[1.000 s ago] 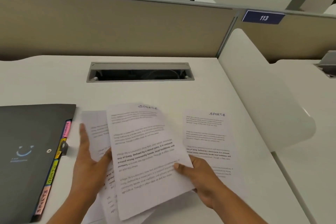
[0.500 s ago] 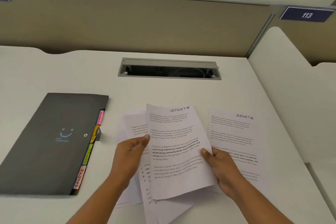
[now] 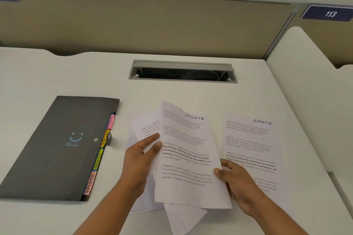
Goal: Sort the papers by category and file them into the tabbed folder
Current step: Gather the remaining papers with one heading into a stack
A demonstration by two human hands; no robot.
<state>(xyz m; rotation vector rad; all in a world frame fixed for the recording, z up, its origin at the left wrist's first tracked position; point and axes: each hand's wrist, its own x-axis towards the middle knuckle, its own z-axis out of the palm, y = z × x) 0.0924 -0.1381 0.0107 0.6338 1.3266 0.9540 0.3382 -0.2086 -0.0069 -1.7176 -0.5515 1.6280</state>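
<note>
White SPORTS sheet now off the stack, my left hand just joined my right hand pinching its edges; belongs on SPORTS pile.

The top sheet hides most of the papers beneath.

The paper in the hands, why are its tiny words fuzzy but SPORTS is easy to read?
Head view: small print on the held sheet is blurred, but its handwritten heading is big enough to read; head view too, light is soft, shadows faint.
</note>
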